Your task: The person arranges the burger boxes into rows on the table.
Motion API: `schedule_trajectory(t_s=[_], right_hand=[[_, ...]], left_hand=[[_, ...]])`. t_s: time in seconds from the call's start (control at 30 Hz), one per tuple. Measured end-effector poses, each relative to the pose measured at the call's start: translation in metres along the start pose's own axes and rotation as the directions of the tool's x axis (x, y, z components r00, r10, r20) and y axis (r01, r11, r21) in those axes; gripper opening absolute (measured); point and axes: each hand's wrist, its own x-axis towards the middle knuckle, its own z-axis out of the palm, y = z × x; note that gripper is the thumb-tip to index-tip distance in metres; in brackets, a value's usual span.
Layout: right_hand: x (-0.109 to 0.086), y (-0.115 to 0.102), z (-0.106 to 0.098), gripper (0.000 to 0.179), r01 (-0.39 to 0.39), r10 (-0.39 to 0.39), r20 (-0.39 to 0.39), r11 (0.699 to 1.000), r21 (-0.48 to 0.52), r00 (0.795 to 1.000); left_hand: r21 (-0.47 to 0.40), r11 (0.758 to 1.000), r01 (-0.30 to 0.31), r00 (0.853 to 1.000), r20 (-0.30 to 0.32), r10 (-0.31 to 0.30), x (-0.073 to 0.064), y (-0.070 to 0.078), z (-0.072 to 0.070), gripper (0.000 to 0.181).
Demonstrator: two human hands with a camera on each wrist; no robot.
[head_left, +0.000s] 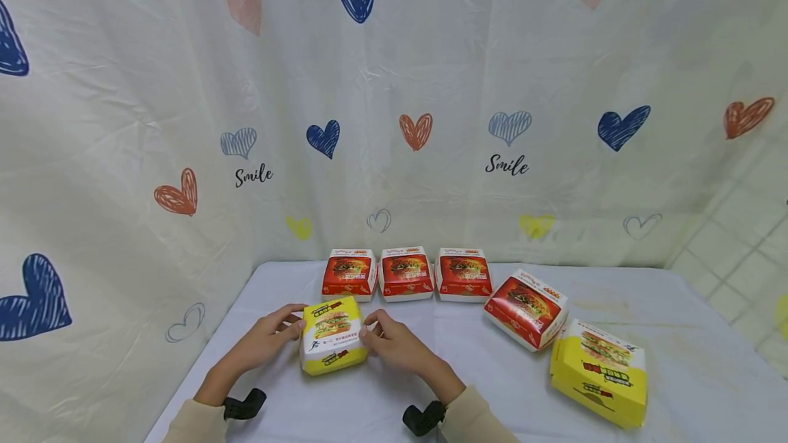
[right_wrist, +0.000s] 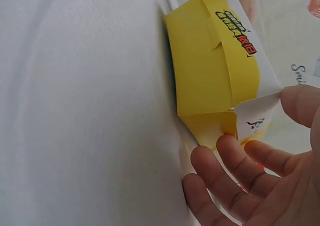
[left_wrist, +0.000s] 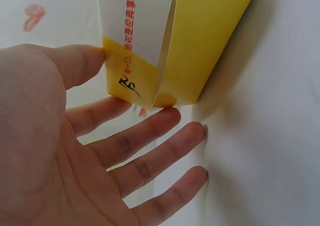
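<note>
A yellow-and-white burger box (head_left: 333, 335) sits at the left of the table, between both hands. My left hand (head_left: 266, 339) holds its left end; in the left wrist view the thumb (left_wrist: 82, 66) and forefinger meet the box's corner while the other fingers spread below. At the right end, my right hand (head_left: 399, 344) grips the box with its thumb on the upper edge and fingertips (right_wrist: 227, 146) against the side. The box's lid looks closed, with a narrow gap along one edge in the left wrist view.
Behind stand three red burger boxes in a row: left (head_left: 348, 275), middle (head_left: 406, 273) and right (head_left: 464, 275). Another red box (head_left: 527, 310) lies angled to the right, near a second yellow box (head_left: 598, 373). A white cloth covers the table (head_left: 474, 388); a heart-patterned curtain (head_left: 431, 53) hangs behind.
</note>
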Motion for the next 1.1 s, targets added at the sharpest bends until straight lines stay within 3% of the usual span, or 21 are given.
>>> schedule_trajectory(t_s=[0.37, 0.87, 1.1], right_hand=[[0.0011, -0.001, -0.0024, 0.059, -0.027, 0.028, 0.021, 1.0, -0.004, 0.999], [-0.0004, -0.0023, -0.0042, 0.054, -0.02, 0.02, 0.018, 0.999, -0.028, 1.0], [-0.0007, -0.0018, -0.0042, 0.056, -0.02, 0.021, 0.023, 0.999, -0.03, 1.0]], left_hand=[[0.016, 1.0, 0.007, 1.0, -0.025, -0.006, 0.0, 0.0027, 0.0073, 0.05], [0.025, 1.0, 0.014, 1.0, 0.009, -0.014, -0.0027, 0.0026, 0.0052, 0.059], [-0.029, 1.0, 0.01, 0.999, 0.035, -0.009, -0.0035, 0.0042, 0.005, 0.059]])
